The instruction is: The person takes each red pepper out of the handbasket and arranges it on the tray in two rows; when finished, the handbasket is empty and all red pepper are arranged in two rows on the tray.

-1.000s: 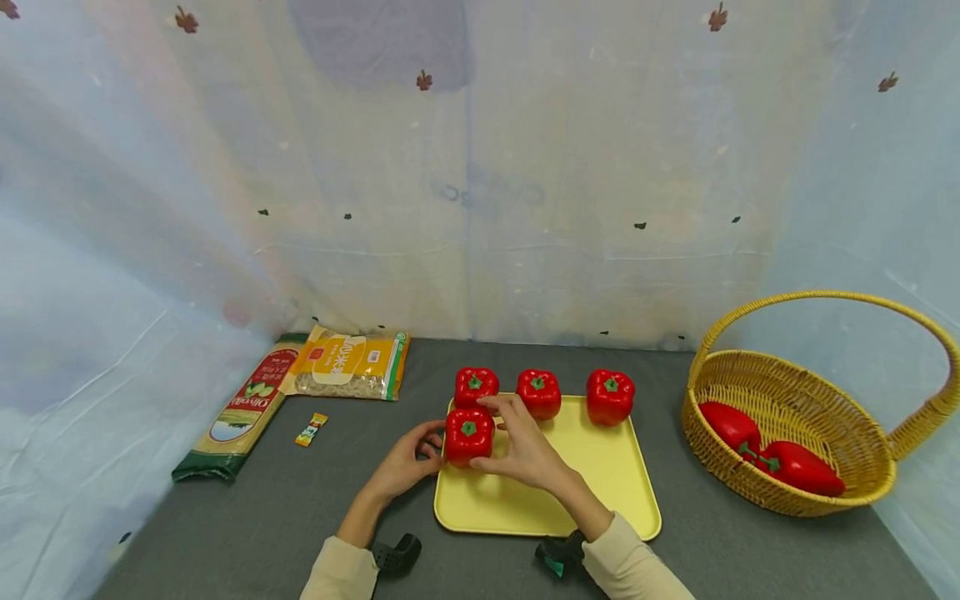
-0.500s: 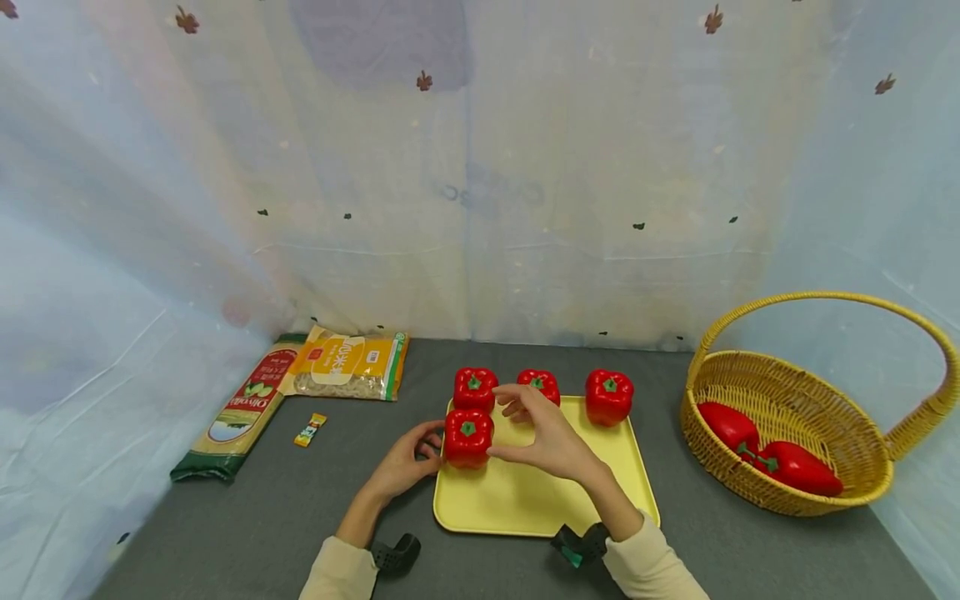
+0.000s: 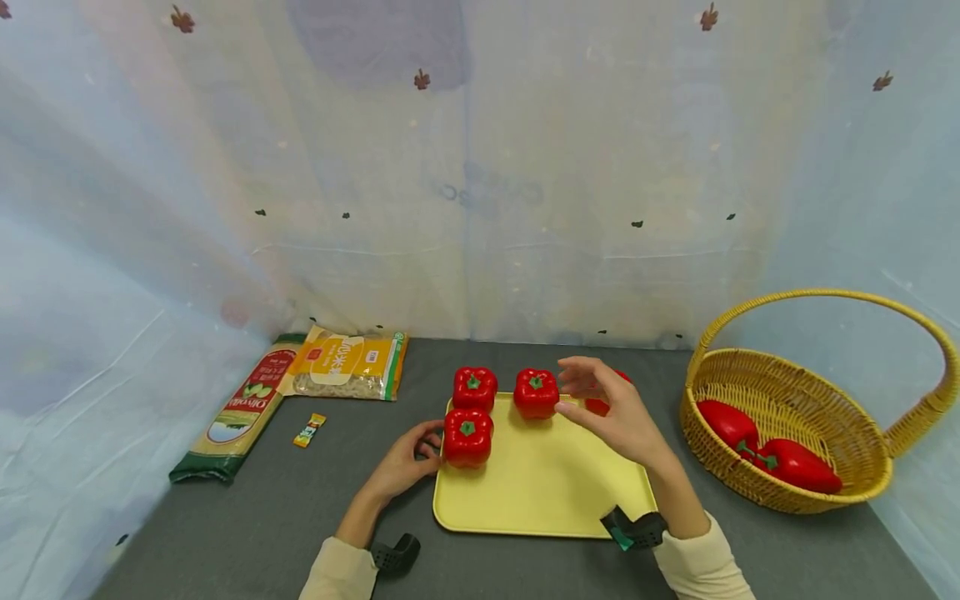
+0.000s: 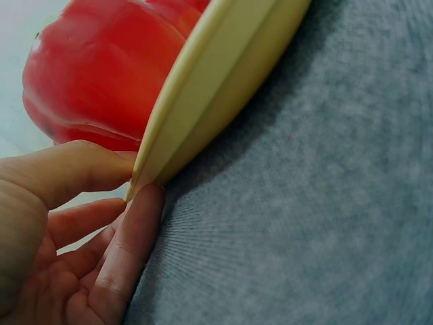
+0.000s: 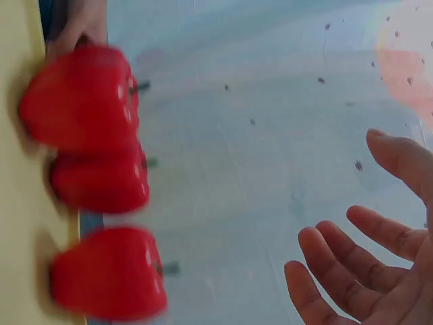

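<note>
Yellow tray: it lies on the table (image 3: 255,533); take the tray (image 3: 543,500) as the dial, 12 being its far side.
Front-left pepper: it stands upright on the tray near 10 o'clock (image 3: 468,438), green stem up.
Back row: one pepper between 10 and 11 (image 3: 475,389), a middle pepper at 12 (image 3: 536,394), a far-right pepper between 1 and 2 (image 3: 598,407).
Left hand: at 9 o'clock (image 3: 405,460), thumb and fingers pinching the tray's rim just beside the front-left pepper.
Right hand: at 2 o'clock (image 3: 621,423), thumb and fingers spread wide, holding nothing, near the far-right pepper.
Wicker basket: at 3 o'clock, well apart (image 3: 708,458), with two long peppers inside (image 3: 801,467).
Packets: at 9 to 10 o'clock, a grain bag (image 3: 341,367), a long packet (image 3: 236,408) and a small sachet (image 3: 309,430).
Good handling: a light pinch should steady the rim without tilting it; the spread right hand would best close evenly around a pepper's sides, its thumb clear of the middle pepper. Glossy skins may slip.
Hidden: the right hand covers most of the far-right pepper, so any contact there cannot be told.
Hard to make out: peppers blur in the right wrist view, and whether the two left ones touch is unclear; both sleeves are cut off below.
</note>
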`<control>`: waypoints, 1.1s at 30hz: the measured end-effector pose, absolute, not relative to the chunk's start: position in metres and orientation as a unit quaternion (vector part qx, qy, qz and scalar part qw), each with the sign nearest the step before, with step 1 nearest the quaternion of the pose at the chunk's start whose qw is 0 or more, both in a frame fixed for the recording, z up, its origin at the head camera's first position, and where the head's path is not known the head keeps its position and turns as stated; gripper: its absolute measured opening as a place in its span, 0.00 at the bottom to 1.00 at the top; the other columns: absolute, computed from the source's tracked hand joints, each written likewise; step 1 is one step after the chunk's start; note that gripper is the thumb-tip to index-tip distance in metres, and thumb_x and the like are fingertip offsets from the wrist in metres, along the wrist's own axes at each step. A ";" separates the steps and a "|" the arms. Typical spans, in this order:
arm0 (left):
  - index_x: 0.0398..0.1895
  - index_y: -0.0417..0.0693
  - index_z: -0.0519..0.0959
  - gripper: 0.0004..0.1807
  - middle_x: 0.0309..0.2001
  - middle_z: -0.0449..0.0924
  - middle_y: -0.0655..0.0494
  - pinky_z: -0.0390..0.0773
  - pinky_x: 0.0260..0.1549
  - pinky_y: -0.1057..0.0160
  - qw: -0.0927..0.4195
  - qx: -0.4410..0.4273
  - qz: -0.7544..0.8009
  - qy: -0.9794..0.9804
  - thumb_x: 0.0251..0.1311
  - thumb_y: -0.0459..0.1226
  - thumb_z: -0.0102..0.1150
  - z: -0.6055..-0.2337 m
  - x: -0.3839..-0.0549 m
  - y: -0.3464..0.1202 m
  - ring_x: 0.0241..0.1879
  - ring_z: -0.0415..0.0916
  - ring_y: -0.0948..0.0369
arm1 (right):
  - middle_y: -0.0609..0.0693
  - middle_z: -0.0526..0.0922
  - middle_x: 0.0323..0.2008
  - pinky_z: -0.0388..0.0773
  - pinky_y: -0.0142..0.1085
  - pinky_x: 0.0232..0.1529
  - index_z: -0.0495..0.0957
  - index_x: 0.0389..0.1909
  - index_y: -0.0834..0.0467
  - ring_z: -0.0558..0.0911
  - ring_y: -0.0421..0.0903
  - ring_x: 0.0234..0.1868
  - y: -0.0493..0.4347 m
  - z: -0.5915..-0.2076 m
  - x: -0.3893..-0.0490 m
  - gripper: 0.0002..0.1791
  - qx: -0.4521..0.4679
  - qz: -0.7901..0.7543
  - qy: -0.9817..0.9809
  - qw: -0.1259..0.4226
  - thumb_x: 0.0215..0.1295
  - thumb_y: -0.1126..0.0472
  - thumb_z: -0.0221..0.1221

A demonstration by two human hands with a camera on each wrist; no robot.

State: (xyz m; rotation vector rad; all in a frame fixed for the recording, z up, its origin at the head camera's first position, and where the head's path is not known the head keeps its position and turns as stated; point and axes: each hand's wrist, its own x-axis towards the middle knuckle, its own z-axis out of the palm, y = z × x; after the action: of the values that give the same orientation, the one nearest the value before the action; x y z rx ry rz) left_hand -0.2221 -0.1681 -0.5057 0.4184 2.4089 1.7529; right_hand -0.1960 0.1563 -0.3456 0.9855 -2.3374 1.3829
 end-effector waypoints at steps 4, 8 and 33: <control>0.63 0.38 0.65 0.31 0.41 0.71 0.46 0.76 0.30 0.65 0.067 0.144 0.580 0.799 0.53 0.28 0.60 -0.506 -0.222 -0.168 0.34 0.72 0.58 | 0.56 0.77 0.42 0.77 0.41 0.43 0.70 0.54 0.67 0.79 0.54 0.41 0.184 -0.343 -0.197 0.24 0.339 0.452 -0.812 0.149 0.54 0.75 0.61; 0.63 0.36 0.64 0.31 0.42 0.71 0.44 0.75 0.29 0.65 0.067 0.149 0.578 0.799 0.54 0.27 0.60 -0.506 -0.222 -0.168 0.34 0.72 0.58 | 0.53 0.77 0.43 0.76 0.30 0.43 0.72 0.52 0.65 0.80 0.43 0.42 0.216 -0.348 -0.200 0.22 0.321 0.429 -0.829 0.159 0.55 0.75 0.61; 0.62 0.38 0.65 0.31 0.41 0.72 0.46 0.77 0.30 0.64 0.061 0.146 0.574 0.804 0.53 0.28 0.60 -0.507 -0.222 -0.168 0.34 0.72 0.59 | 0.53 0.74 0.52 0.76 0.31 0.42 0.67 0.59 0.59 0.76 0.38 0.48 0.351 -0.335 -0.226 0.22 0.235 0.353 -0.905 -0.042 0.65 0.61 0.56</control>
State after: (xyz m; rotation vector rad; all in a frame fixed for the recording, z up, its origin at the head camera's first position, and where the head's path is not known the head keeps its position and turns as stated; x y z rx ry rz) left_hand -0.2225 -0.1678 -0.5068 0.4410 2.4317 1.7365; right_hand -0.2263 0.3511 -0.3348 0.7576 -2.9209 1.1411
